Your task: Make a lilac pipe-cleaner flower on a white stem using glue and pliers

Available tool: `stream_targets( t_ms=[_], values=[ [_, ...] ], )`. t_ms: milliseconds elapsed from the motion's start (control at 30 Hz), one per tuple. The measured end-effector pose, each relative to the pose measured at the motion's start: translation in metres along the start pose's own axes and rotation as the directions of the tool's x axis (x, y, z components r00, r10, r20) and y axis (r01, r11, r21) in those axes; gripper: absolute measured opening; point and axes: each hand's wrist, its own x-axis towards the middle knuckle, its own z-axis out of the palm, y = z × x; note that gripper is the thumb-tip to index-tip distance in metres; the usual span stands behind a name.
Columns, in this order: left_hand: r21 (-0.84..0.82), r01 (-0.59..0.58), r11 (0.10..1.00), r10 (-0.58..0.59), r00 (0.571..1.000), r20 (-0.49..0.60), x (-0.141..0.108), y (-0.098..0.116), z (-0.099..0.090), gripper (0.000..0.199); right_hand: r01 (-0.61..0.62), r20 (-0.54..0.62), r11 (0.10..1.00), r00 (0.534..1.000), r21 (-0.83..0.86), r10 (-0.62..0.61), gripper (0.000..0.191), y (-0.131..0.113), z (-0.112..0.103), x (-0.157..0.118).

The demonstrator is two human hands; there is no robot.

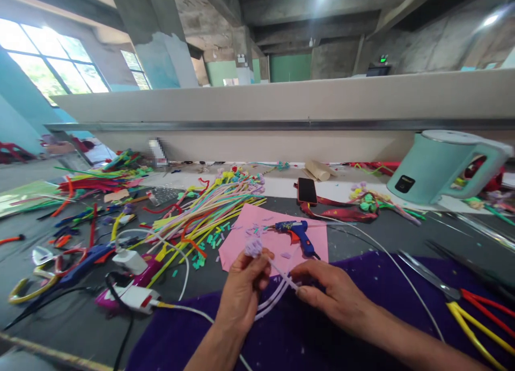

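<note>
A small lavender flower-like cluster point(253, 246) sits between the fingertips of my left hand point(243, 285), which is closed on it. From the cluster a pale lavender stem point(281, 272) runs down to the right. The thumb and fingers of my right hand point(328, 290) pinch the stem's far part. More pale stems point(273, 302) curve below, between the two hands. Just beyond my hands lies a pink sheet point(237, 242) with small lavender pieces on it. A blue glue gun point(295, 232) rests on the sheet, its nozzle to the left.
Bundled colourful stems point(209, 204) and a power strip point(134, 296) lie left. A phone point(307, 191) lies behind the sheet. At right stand a green kettle point(434, 167) and red-and-yellow-handled pliers point(454, 296). Purple cloth point(173, 333) covers the near edge; a white cord point(396, 263) crosses it.
</note>
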Motion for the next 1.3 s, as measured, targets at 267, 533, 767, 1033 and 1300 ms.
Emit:
stream_targets(
  t_ms=[267,533,767,1033,1300],
  values=[
    [0.203,0.121,0.972,-0.158,0.971,0.180,-0.012,-0.015,0.008,0.021,-0.192,0.150,0.875,0.979,0.445,0.139,0.029,-0.004,0.008,-0.001],
    [0.450,0.147,0.881,-0.292,0.917,0.272,-0.013,-0.012,0.014,0.021,-0.026,-0.180,0.931,0.983,-0.365,-0.043,0.030,-0.009,-0.094,-0.010],
    [0.486,0.125,0.865,-0.298,0.908,0.295,-0.012,-0.012,0.012,0.023,-0.397,-0.405,0.782,0.891,-0.480,0.204,0.029,0.098,-0.192,-0.043],
    [0.551,0.077,0.831,-0.306,0.891,0.336,-0.006,-0.015,0.008,0.024,-0.403,-0.429,0.842,0.872,-0.358,0.235,0.031,0.115,-0.199,-0.064],
    [0.453,0.080,0.888,-0.263,0.897,0.356,-0.010,-0.023,0.014,0.045,-0.151,-0.054,0.986,0.988,-0.071,0.148,0.032,0.043,-0.127,-0.041]
  ],
)
